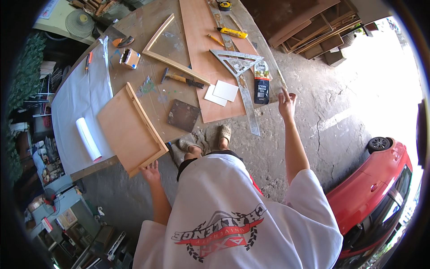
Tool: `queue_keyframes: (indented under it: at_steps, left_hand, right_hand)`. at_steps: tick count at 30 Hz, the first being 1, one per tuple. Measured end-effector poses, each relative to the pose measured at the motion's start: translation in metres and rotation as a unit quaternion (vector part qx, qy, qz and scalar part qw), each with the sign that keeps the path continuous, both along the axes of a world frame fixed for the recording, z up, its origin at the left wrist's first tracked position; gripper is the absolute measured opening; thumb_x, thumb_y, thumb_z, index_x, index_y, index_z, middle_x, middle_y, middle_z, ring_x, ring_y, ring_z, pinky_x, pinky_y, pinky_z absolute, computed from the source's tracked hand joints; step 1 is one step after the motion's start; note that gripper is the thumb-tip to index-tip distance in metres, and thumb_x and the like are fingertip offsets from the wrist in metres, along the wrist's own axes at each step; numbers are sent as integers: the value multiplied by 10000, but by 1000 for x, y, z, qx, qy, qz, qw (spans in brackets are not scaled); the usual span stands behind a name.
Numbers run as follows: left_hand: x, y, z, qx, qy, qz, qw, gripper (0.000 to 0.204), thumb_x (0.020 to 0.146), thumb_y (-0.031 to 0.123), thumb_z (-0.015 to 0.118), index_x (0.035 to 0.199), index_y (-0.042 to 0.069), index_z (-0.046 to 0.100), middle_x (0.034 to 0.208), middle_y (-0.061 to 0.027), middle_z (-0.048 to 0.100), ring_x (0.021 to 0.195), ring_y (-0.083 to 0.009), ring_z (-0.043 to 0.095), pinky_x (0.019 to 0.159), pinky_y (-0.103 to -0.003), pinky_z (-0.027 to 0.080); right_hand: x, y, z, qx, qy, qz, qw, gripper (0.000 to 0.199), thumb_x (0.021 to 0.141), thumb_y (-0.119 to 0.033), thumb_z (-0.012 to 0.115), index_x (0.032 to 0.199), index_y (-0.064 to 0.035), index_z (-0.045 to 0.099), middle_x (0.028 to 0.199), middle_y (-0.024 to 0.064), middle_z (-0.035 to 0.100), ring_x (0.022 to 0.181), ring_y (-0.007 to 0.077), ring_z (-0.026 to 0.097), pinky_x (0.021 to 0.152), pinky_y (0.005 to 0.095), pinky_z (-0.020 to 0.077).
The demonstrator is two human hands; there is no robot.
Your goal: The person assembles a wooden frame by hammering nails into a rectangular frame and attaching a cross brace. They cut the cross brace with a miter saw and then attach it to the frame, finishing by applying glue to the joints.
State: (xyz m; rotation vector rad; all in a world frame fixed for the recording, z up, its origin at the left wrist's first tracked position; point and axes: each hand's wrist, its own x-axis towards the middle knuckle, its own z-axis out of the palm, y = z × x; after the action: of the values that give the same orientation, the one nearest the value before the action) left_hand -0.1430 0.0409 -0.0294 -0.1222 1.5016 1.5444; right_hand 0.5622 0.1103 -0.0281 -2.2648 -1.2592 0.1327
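At the near left of the work table [156, 96], my left hand [151, 172] grips the near edge of a shallow wooden framed panel [127, 127]. That panel's near corner overhangs the table edge. My right hand [287, 104] is closed at the table's right front corner, fingers on its edge. Closest to it lie a black adhesive pouch [261, 87] and a metal triangle square [237, 60]. A long metal ruler [247, 105] sticks out past the front edge. Two white cards [220, 93] rest on a long plywood strip [197, 54].
A hammer [181, 80], wooden frame piece [168, 62], dark square plate [183, 115], yellow cutter [233, 32], pencil [216, 40] and tape measure [224, 5] lie on the table. White sheeting [83, 107] bears a paper roll [88, 140]. A red car [376, 188] stands right.
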Motion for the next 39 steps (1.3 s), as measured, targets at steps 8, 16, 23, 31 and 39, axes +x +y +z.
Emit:
queue_keyframes:
  at_steps: [8,16,23,31,39]
  left_hand:
    - [6,-79,33,-168,-11,-63,984,855,1027,690,205,1554,21,286,1551,-181,429,1387,-398,458,1131,-550,384]
    - [37,-148,17,-168,-72,-70,981,805,1054,635,192,1507,-13,342,1530,-215,438,1355,-425,487,1120,-571,408]
    - [47,-118,26,-209,17,-78,975,736,1071,598,216,1404,-17,446,1362,-213,584,1214,-419,602,1025,-563,486]
    - [63,-67,27,-155,39,-161,974,713,1063,618,253,1342,12,506,1268,-172,644,1115,-344,662,923,-488,530]
    - [68,-75,24,-160,27,-154,975,617,1080,540,335,1334,7,512,1303,-165,618,1122,-316,661,922,-460,531]
  right_hand:
    - [16,-9,-9,26,131,-64,989,272,997,-303,623,1185,-113,676,1041,196,612,1028,354,589,868,457,497]
    - [42,-12,-52,-36,251,-163,953,439,1041,-353,557,1312,-10,589,1113,150,680,889,198,685,697,320,550]
    - [5,-33,-44,192,607,-153,756,592,1026,-331,604,1527,-134,357,1487,157,464,1230,368,597,995,449,486]
    - [16,-38,-37,218,697,-118,673,617,1072,-420,470,1554,-67,319,1589,151,347,1420,355,420,1194,477,321]
    - [-11,-55,-34,165,575,-172,782,486,1056,-460,512,1303,-42,516,1296,120,603,1154,273,616,933,390,486]
